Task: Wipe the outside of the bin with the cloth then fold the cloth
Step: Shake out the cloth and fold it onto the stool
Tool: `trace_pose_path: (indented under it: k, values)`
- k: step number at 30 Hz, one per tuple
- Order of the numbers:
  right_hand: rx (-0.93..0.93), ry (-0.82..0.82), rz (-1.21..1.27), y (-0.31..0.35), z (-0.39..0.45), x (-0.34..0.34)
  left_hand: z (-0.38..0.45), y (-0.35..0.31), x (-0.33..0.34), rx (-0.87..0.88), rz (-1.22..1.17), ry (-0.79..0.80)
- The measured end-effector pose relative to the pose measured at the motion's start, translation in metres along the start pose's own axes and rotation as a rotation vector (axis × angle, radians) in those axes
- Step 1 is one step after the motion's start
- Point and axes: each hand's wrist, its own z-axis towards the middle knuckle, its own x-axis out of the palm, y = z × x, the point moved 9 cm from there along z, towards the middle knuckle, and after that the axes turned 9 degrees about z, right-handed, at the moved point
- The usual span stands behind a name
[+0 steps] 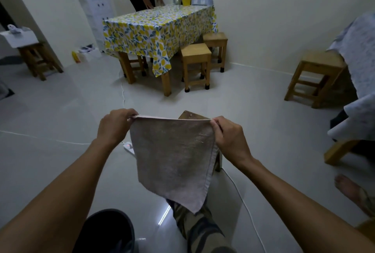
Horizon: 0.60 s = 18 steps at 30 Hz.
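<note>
A grey-beige cloth (174, 159) hangs in the air in front of me, stretched along its top edge. My left hand (114, 126) pinches its upper left corner and my right hand (229, 137) pinches its upper right corner. The lower part of the cloth drops to a point above my leg. The dark round bin (107, 230) stands on the floor at the bottom left, below my left forearm, with only part of its rim and wall showing.
A small wooden stool (190, 115) sits behind the cloth, mostly hidden. A white power strip (128, 148) and cable lie on the floor. A table (158, 27) with a lemon-print cover, several wooden stools and a standing person are farther off. A bare foot (349, 190) is at right.
</note>
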Motion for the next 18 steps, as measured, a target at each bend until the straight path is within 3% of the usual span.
trace_pose_path:
  k: [7,18]
  values:
    - [0.248,-0.048,-0.018,-0.091,0.002,0.024,0.043,-0.029,0.099,-0.039,-0.176,0.197]
    - [0.529,-0.113,-0.152,-0.245,0.034,0.057,0.133,-0.097,0.235,-0.019,-0.082,0.109]
